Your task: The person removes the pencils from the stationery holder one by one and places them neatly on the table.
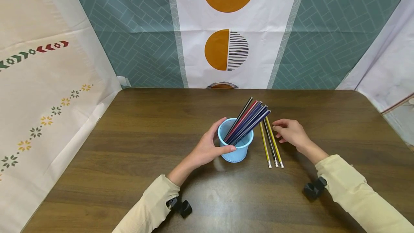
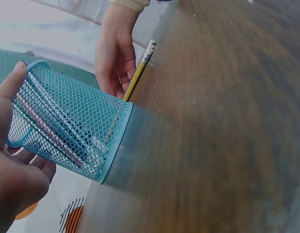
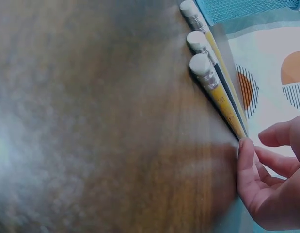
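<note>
A light-blue mesh pencil cup (image 1: 235, 154) stands upright on the table, with several dark and red pencils (image 1: 247, 123) leaning right inside it. My left hand (image 1: 206, 148) holds the cup from its left side, thumb at the near rim and fingers round the far side, as the left wrist view of the cup (image 2: 74, 124) also shows. Right of it lie a yellow pencil (image 1: 265, 146), a black pencil (image 1: 272, 146) and another yellow pencil (image 1: 275, 143), side by side with their white erasers toward me. My right hand (image 1: 292, 133), fingers loosely bent, is beside the rightmost yellow pencil (image 3: 225, 104).
The brown wooden table (image 1: 145, 136) reaches back to a patterned teal and white cloth (image 1: 145, 46). Pale cloths hang at the left and right. A small black device (image 1: 314, 190) sits at the right wrist, and another black device (image 1: 179, 206) at the left.
</note>
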Tool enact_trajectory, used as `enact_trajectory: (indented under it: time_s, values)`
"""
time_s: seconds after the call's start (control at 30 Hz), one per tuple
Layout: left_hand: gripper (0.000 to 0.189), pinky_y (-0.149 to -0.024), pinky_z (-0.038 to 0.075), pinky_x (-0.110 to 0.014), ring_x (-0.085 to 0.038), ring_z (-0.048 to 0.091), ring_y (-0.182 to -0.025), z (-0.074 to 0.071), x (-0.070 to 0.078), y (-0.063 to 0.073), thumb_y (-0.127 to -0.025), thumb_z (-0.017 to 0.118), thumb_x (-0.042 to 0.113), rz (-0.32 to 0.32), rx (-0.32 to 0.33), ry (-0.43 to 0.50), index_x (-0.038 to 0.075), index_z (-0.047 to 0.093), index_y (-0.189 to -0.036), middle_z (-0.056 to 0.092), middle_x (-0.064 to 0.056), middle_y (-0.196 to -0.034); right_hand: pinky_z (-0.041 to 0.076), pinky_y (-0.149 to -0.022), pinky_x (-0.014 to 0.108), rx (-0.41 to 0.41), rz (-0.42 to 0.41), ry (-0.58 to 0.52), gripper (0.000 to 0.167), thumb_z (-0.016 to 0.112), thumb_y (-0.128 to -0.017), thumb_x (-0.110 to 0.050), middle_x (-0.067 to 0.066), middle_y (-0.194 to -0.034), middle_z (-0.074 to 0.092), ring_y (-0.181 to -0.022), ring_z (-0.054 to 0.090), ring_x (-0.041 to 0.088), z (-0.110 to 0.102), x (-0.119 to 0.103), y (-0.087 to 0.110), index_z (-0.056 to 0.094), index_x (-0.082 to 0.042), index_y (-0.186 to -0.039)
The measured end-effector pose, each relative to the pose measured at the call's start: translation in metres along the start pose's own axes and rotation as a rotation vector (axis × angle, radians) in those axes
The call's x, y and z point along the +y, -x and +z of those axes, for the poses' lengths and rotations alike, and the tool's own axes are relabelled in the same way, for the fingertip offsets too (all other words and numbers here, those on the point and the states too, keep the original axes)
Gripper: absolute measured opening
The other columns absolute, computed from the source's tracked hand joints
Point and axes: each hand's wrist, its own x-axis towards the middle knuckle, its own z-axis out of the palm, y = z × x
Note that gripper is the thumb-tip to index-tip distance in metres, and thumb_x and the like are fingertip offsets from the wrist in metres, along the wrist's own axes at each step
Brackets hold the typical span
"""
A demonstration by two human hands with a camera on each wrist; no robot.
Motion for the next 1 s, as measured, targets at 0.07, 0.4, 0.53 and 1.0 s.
enact_trajectory:
  time_s: [0.07,0.4,0.53,1.0]
  values:
    - [0.087,-0.104,0.033,-0.041,-0.024,0.049,-0.124,0.0,0.0,0.0,-0.08,0.078,0.01,0.002,-0.001,0.001,0.005,0.028,-0.151,0.049,-0.012,-0.138,0.054,-0.065,0.028,-0.008,-0.001,-0.007,0.034,0.05,-0.1,-0.012,0.025,-0.113,0.057,-0.081,0.059,0.023,-0.001,0.0,0.0,0.054,0.01,-0.125]
    - [0.087,-0.104,0.034,-0.041,-0.025,0.049,-0.123,0.0,0.001,0.0,-0.08,0.078,0.009,0.003,0.002,-0.006,0.006,0.028,-0.151,0.049,-0.012,-0.137,0.051,-0.063,0.026,0.008,-0.05,-0.032,0.032,0.049,-0.1,-0.009,0.022,-0.104,0.061,-0.08,0.057,0.022,-0.003,-0.004,0.003,0.055,0.011,-0.124]
    - [0.087,-0.104,0.033,-0.041,-0.024,0.049,-0.124,0.0,0.001,0.0,-0.079,0.078,0.009,0.003,0.004,-0.011,0.007,0.028,-0.151,0.049,-0.011,-0.138,0.052,-0.068,0.025,0.022,-0.081,-0.037,0.033,0.05,-0.101,-0.011,0.024,-0.109,0.061,-0.087,0.059,0.025,-0.003,-0.008,0.005,0.055,0.012,-0.125]
    - [0.088,-0.104,0.034,-0.041,-0.024,0.049,-0.124,0.0,0.0,0.001,-0.079,0.079,0.009,-0.005,0.0,-0.013,0.006,0.027,-0.151,0.049,-0.011,-0.138,0.053,-0.074,0.029,-0.005,-0.139,-0.076,0.034,0.052,-0.1,-0.011,0.026,-0.116,0.06,-0.096,0.06,0.031,0.002,-0.026,0.016,0.055,0.012,-0.125]
